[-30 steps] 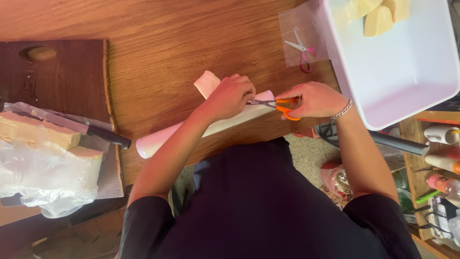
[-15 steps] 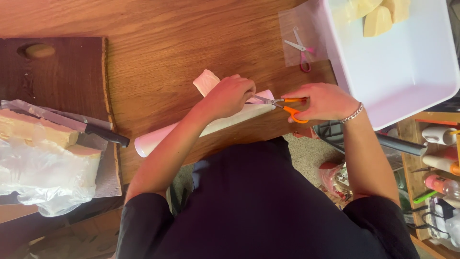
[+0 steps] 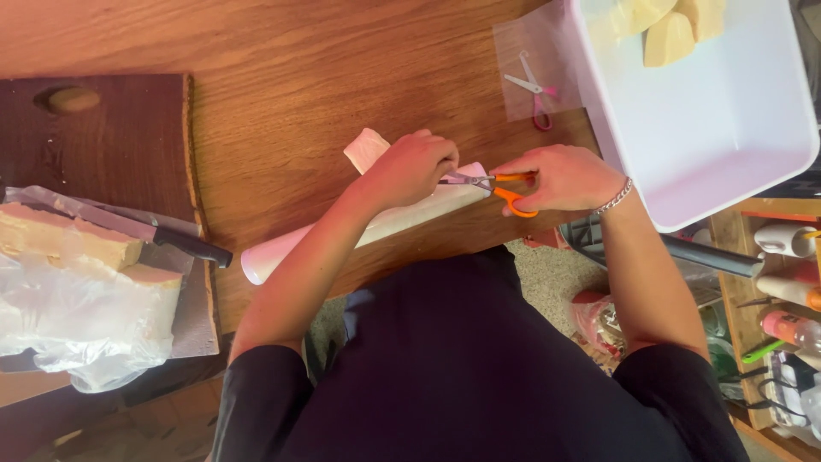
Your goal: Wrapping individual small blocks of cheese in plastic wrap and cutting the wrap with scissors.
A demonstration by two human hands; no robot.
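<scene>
At table centre, just above the near edge: right hand closed through the orange handles of a pair of scissors, fingers curled and pressed around the loops. Blades pointing left from the grip, toward the left hand; long axis nearly level across the view. Blade tips hidden under the left-hand fingers, so whether the blades stand apart or together cannot be told.

Left of the grip: left hand clamped down, fingers folded, on a pale roll lying on the wooden table. Long axis of the roll slanted, upper end beside the scissors, lower end pointing down-left and past the table edge. Middle of the roll covered by the left forearm. Pale folded flap showing above the left hand; kind of material hard to make out.

Above and right of the grip: clear flat bag holding a small pair of scissors, lying flat beside a white tub. Pale yellow blocks in the far end of the tub, cut off by the upper frame edge.

Far left of the grip: dark wooden board, black-handled knife resting across its lower part, blade partly hidden. Below the knife, pale blocks in clear plastic wrap, outlines blurred by the film.

Right of the grip, below table level: shelf with bottles and tubes, partly cut off by the frame.
</scene>
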